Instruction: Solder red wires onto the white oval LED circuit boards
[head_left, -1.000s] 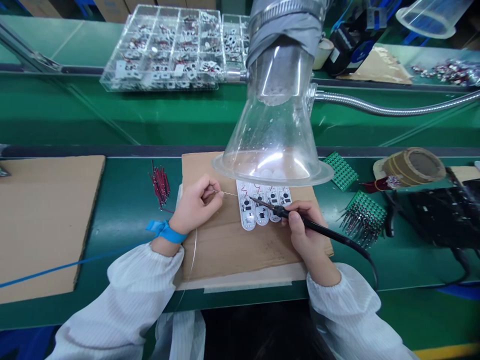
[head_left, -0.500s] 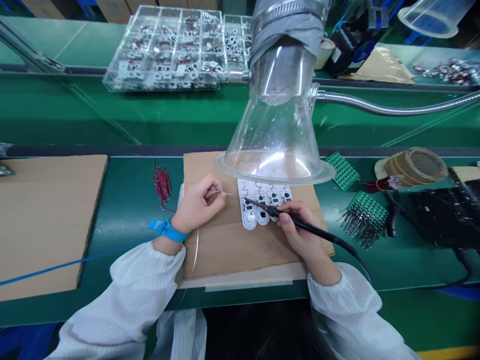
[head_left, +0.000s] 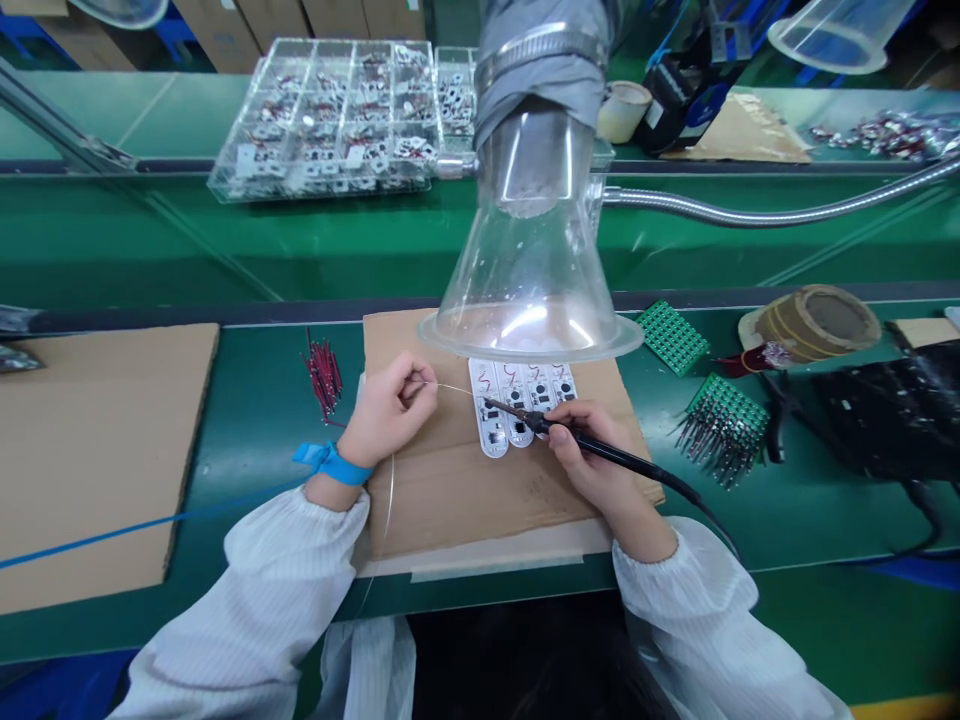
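My left hand (head_left: 390, 408) is closed in a pinch on a thin solder wire (head_left: 450, 389), which reaches right toward the white circuit boards (head_left: 495, 432). Several of these narrow boards lie side by side on a cardboard sheet (head_left: 465, 490). My right hand (head_left: 592, 458) grips a black soldering iron (head_left: 600, 452) like a pen. Its tip (head_left: 489, 403) touches the leftmost boards, close to the wire's end. A blue strap (head_left: 330, 462) circles my left wrist.
A clear funnel-shaped fume hood (head_left: 529, 270) hangs just above the boards. Red wire pieces (head_left: 322, 370) lie left of the cardboard. Green pin boards (head_left: 724, 425) and a tape roll (head_left: 817, 322) sit right. A compartment tray of parts (head_left: 337, 115) stands behind, another cardboard sheet (head_left: 90, 440) lies left.
The soldering iron tip has slid left across the boards, toward the solder wire's end. My left hand has stayed almost still; the view has tilted slightly.
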